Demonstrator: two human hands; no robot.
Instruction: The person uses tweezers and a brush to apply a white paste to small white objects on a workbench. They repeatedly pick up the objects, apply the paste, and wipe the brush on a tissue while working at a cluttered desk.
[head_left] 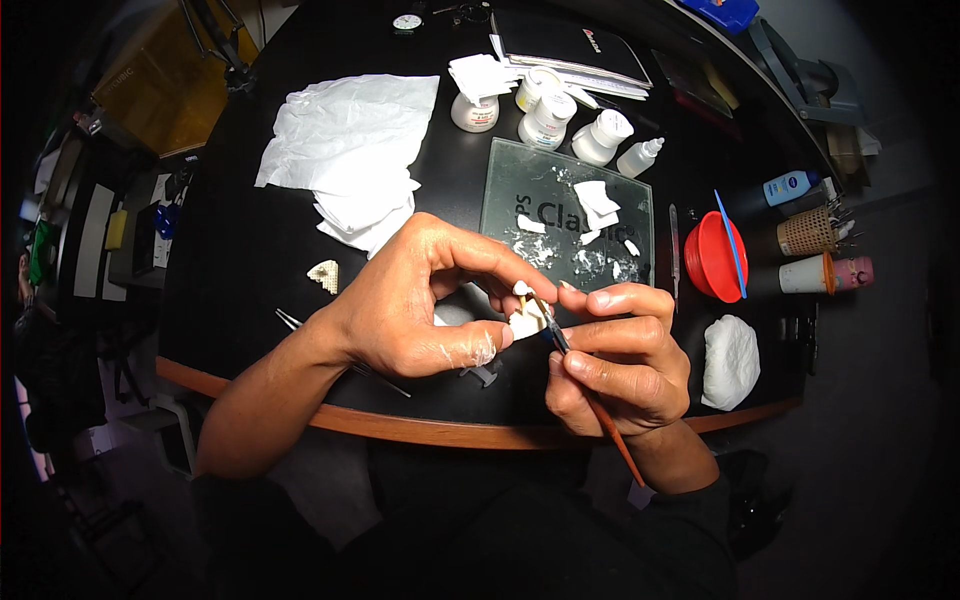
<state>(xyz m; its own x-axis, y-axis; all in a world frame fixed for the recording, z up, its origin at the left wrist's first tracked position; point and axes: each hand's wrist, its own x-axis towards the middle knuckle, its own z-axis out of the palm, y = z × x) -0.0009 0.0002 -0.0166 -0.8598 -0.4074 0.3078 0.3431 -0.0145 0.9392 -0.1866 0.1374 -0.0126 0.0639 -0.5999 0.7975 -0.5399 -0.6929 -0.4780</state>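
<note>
My left hand point(415, 310) pinches a small cream-coloured dental model piece point(526, 322) between thumb and fingers, with a white tooth-like tip on top. White residue is smeared on the left thumb. My right hand point(640, 365) grips a thin brush with a reddish-brown handle point(614, 432) and dark ferrule. Its working end meets the model piece, though the fingers partly hide the contact. Beyond both hands lies a glass slab point(505, 190) with white paste smears and a folded white tissue point(596, 204). Another cream model piece point(323, 275) rests left of my left wrist.
White jars point(545, 122) and a dropper bottle point(640, 157) stand behind the slab. White tissue sheets point(350, 125) lie at left. Right are a red bowl point(712, 262) with a blue stick point(730, 240) and a white wad point(731, 362). Tweezers point(287, 319) extend beneath my left forearm.
</note>
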